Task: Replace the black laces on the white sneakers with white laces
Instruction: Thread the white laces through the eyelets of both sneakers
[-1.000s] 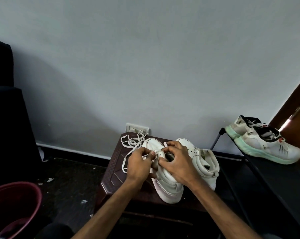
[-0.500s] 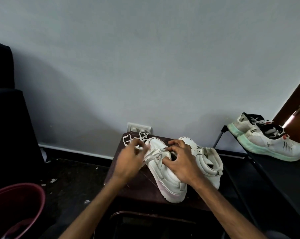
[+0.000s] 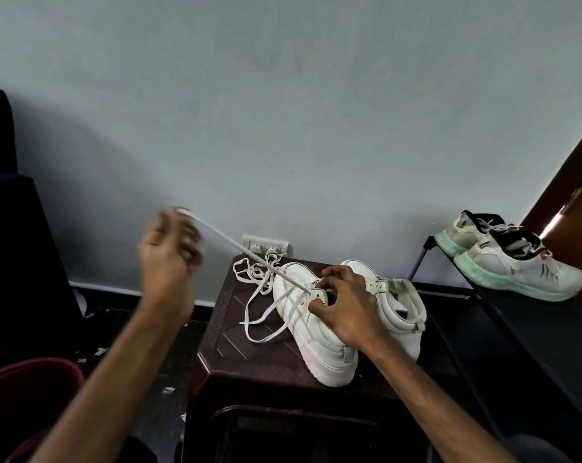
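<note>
Two white high-top sneakers stand on a dark brown stool point(image 3: 249, 349). The near sneaker point(image 3: 319, 342) has a pink-tinted heel sole; the far sneaker point(image 3: 396, 305) stands right behind it. A white lace point(image 3: 236, 248) runs taut from the near sneaker's eyelets up and left to my left hand point(image 3: 167, 259), which is raised, blurred and shut on the lace end. My right hand point(image 3: 346, 305) presses down on the near sneaker's tongue and eyelet area. Loose white lace loops point(image 3: 259, 279) lie on the stool by the toe. No black laces are visible.
A grey wall with a socket point(image 3: 266, 243) rises behind the stool. A black rack point(image 3: 503, 315) at the right carries a pair of white-and-green running shoes point(image 3: 517, 262). A maroon bucket point(image 3: 25, 392) stands at the lower left, a dark chair point(image 3: 12, 248) at the far left.
My left hand has swung up and to the left away from the sneaker, drawing the white lace taut through the eyelets. My right hand stayed on the sneaker.
</note>
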The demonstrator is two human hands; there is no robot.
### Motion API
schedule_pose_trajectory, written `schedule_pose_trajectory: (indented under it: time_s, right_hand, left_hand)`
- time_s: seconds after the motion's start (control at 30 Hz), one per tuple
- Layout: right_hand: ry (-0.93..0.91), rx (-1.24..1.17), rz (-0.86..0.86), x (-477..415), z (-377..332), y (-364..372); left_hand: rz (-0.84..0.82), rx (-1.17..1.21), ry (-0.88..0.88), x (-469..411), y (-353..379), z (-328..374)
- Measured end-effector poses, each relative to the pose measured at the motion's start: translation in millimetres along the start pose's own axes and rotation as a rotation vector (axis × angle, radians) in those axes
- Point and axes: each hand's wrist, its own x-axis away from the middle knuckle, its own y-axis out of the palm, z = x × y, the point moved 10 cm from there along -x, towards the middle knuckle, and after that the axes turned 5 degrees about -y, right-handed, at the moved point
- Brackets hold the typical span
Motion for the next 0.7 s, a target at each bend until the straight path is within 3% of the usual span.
schedule_pose_trajectory:
  time_s: [0.07,0.17,0.23,0.37,0.47,0.57,0.7]
  right_hand:
    - [-0.009,0.006,0.004,0.6,-3.0,-0.2]
    - [-0.003,0.022,0.002,1.2,-4.0,-1.0]
    - [0.012,0.033,0.002,1.6,-3.2,-2.0]
    - [0.006,0.029,0.030,3.2,-6.1,-6.6]
    - [-0.001,0.036,0.018,4.9,-9.3,-7.2]
    - [-0.017,0.114,-0.083,2.0,-12.1,-1.9]
    - [-0.283,0.066,-0.043,-19.7,-68.1,0.1]
  left_hand:
    - [0.103,0.353,-0.020,-23.3,-24.7,21.7]
    - [0.105,0.555,-0.130,-24.8,-18.2,10.1]
    - [-0.058,0.642,-0.243,-11.7,5.8,0.0]
    - [-0.645,0.904,-0.372,13.9,45.1,35.3]
    - [-0.719,0.853,-0.400,24.1,44.3,40.9]
    - [-0.517,0.514,-0.422,33.7,26.4,-1.1]
    - [-0.471,0.385,-0.539,54.7,11.8,-43.3]
